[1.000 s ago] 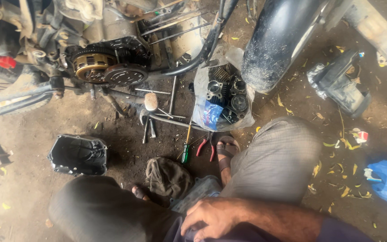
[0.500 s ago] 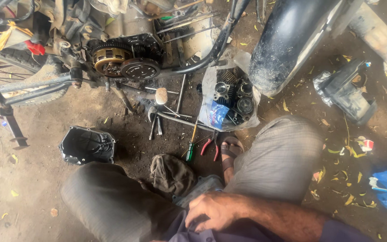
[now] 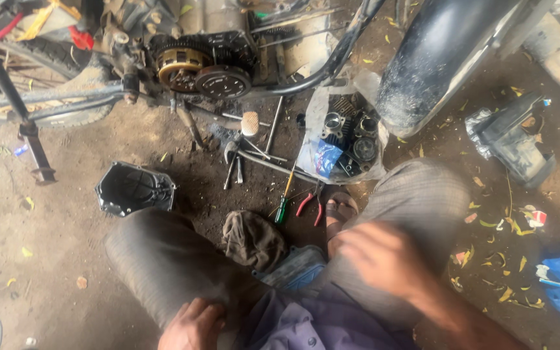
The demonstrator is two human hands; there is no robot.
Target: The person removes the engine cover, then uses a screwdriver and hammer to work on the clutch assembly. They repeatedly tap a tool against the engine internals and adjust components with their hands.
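Your right hand (image 3: 384, 259) hangs blurred above your right knee, fingers loose, holding nothing. Nearest: red-handled pliers (image 3: 310, 204) on the dirt by your sandal, long axis near-vertical, nose pointing away. Your left hand (image 3: 192, 327), partly cut off; grip unclear.

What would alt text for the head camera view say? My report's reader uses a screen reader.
A person squats on a dirt floor beside a motorcycle's opened engine, right hand blurred above the right knee, left hand on the left thigh. Ahead lie a screwdriver, red-handled pliers, a rag and a black engine cover.
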